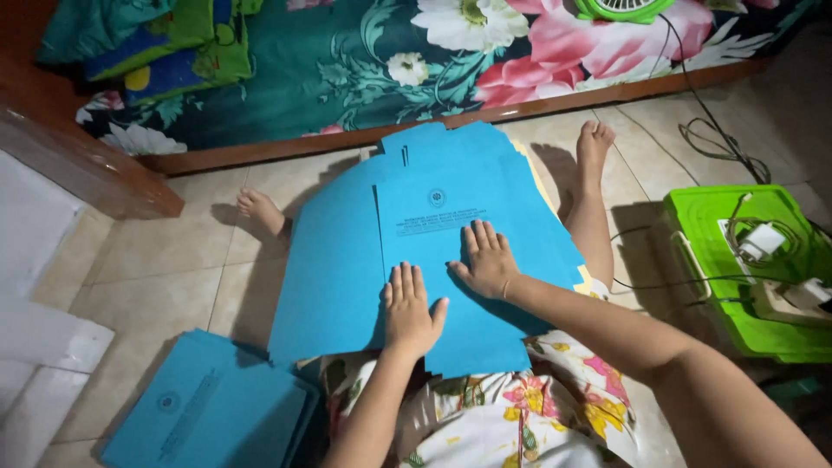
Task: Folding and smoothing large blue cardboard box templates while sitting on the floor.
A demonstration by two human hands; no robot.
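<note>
Two hands [451, 286] on blue folder [425, 251]

Blue folder [451, 217] flat across lap

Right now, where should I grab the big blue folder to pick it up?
Take the big blue folder by its near bottom edge, coming from the lap side. That edge overhangs the lap, so fingers can slip under it. Elsewhere it lies flat under both hands: left, right.
</note>
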